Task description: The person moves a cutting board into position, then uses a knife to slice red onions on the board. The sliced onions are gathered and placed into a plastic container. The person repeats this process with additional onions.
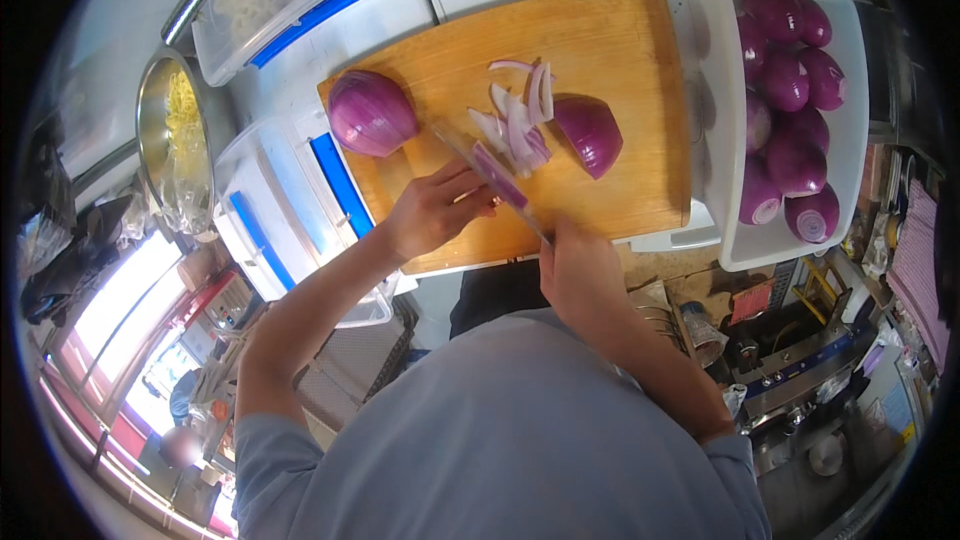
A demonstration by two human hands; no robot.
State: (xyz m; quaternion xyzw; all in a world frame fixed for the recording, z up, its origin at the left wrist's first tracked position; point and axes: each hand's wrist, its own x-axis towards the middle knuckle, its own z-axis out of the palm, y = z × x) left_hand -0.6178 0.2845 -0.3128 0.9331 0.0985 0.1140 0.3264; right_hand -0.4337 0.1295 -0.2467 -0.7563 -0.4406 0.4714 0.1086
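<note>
My right hand (pixel 585 266) grips the handle of a kitchen knife (pixel 454 139), its blade slanting up and left over a wooden cutting board (pixel 630 37). Against the blade lies a cut piece of red onion (pixel 501 176). My left hand (pixel 439 210) holds this piece with bent fingers close to the blade; the fingers hide part of it. Just beyond the knife, onion slices (pixel 517 124) form a loose pile. A cut onion chunk (pixel 591 135) rests skin side up to their right. Another large onion piece (pixel 371 112) sits near the board's left edge.
Right of the board stands a white plastic tub (pixel 712 187) of peeled red onions (pixel 784 82). Clear containers with blue clips (pixel 341 180) (pixel 322 19) flank the board's left and far sides. A steel bowl (pixel 142 142) holds yellow shreds. One person (pixel 184 397) is at lower left.
</note>
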